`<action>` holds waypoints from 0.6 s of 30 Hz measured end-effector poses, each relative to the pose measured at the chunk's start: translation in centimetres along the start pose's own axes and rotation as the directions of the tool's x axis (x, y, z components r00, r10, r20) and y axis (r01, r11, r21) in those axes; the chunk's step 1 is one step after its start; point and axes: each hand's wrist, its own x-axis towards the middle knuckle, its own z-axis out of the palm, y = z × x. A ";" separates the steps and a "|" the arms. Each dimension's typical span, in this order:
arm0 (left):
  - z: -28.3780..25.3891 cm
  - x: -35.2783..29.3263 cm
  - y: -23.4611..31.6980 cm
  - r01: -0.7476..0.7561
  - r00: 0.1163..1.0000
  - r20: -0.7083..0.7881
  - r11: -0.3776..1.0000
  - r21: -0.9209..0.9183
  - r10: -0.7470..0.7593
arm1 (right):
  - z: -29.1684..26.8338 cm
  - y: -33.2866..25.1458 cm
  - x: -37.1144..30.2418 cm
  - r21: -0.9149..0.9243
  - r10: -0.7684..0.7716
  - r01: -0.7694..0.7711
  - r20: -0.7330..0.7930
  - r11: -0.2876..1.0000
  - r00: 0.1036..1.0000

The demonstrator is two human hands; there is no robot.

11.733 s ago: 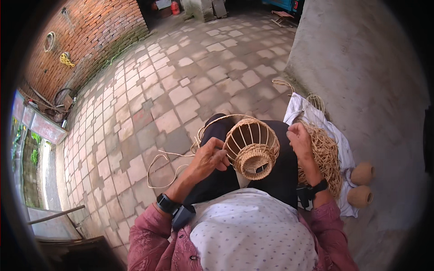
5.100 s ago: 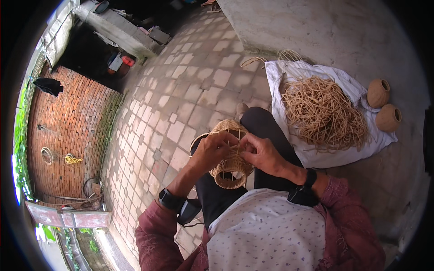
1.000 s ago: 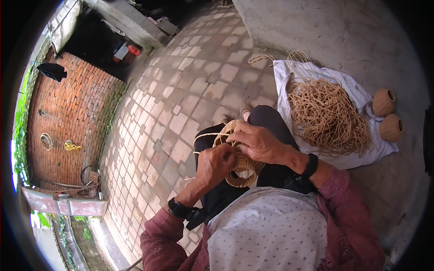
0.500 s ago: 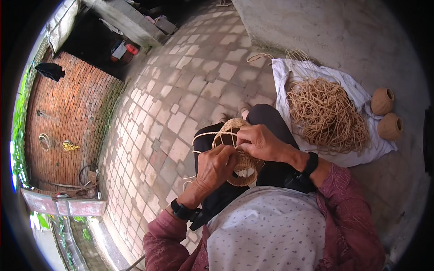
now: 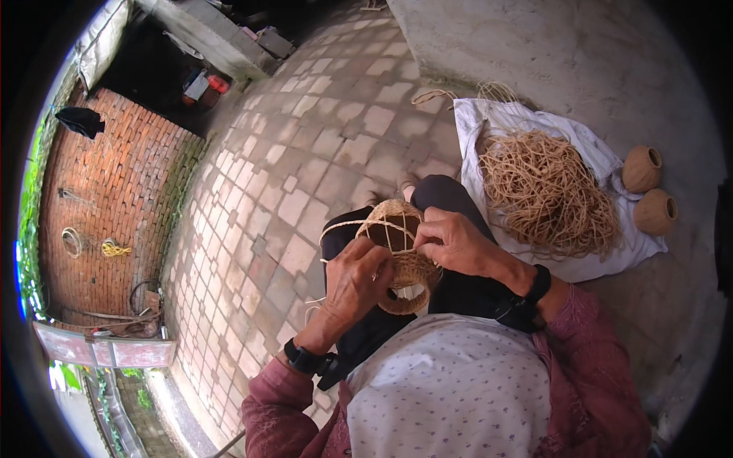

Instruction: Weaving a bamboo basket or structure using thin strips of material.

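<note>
A small woven straw basket (image 5: 413, 270) rests on my lap between my knees, with a round opening at its near end and open strands at its far part. My left hand (image 5: 354, 281) is closed against its left side, fingers curled inward. At the right side of the open strands, my right hand (image 5: 452, 243) pinches with thumb and fingers on a thin straw cord (image 5: 397, 227). This cord runs across the basket and loops out on the left. Its exact path behind my fingers is hidden.
To my right, a heap of straw cord (image 5: 546, 195) lies on a white cloth (image 5: 603, 263). Beside it are two round brown pots (image 5: 641, 169). Paving stones (image 5: 294, 204) cover the ground ahead; a brick wall (image 5: 114, 168) stands left, a concrete wall (image 5: 519, 46) ahead right.
My right hand has drawn a little to the right, away from my left hand, uncovering more of the strands between them. The whole view has shifted slightly.
</note>
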 end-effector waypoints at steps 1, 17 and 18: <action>0.0 0.1 0.0 -0.002 1.000 0.000 1.000 0.000 0.002 | 0.1 0.1 -0.1 -0.001 0.000 0.000 -0.002 1.000 1.000; 0.7 0.0 -0.7 0.059 0.997 0.063 0.977 -0.207 -0.047 | 0.0 0.2 1.5 -0.171 -0.245 0.244 0.018 0.955 0.969; 0.7 0.0 -0.7 0.070 0.997 0.055 0.972 -0.223 -0.059 | 0.1 0.1 2.1 -0.130 -0.250 0.252 0.026 0.959 0.968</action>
